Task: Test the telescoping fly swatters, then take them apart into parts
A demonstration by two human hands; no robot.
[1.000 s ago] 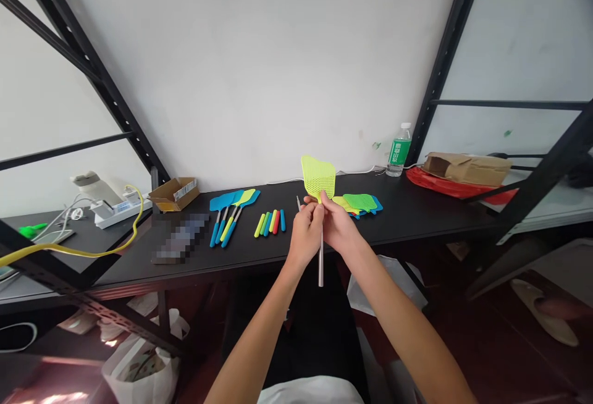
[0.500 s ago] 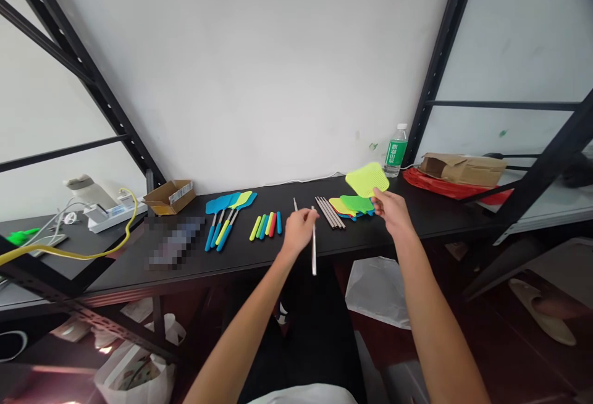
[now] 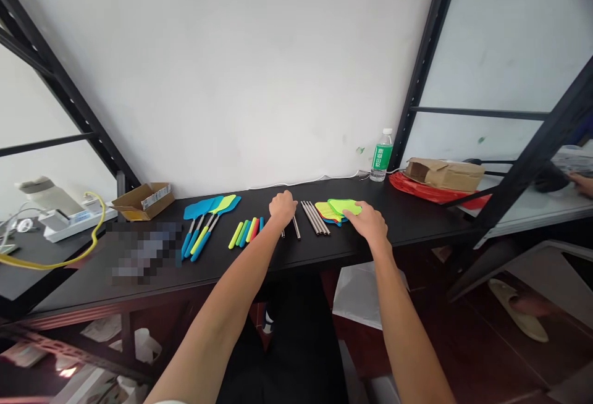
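Note:
My left hand (image 3: 282, 208) is closed at the middle of the table over a thin metal rod (image 3: 297, 228), whose near end sticks out below the fingers. Another rod end shows beside it, mostly covered by the hand. At the pile of coloured fly swatter heads, my right hand (image 3: 369, 222) pinches the right edge of a light green swatter head (image 3: 343, 206). A yellow head (image 3: 327, 210) and parts of red and blue ones lie under it. Between my hands is a row of several metal rods (image 3: 315, 218). Coloured handle grips (image 3: 243, 233) lie left of my left hand.
Several whole fly swatters (image 3: 204, 226) lie further left on the black table (image 3: 222, 271). An open cardboard box (image 3: 144, 202) and a power strip (image 3: 81, 222) are at the far left. A water bottle (image 3: 382, 155) stands by the wall; a carton (image 3: 445, 174) rests on red plastic.
My right hand has come down from the air to the pile with the swatter head. My left hand has moved slightly away from me, lowering its rod to the table. The view has shifted right.

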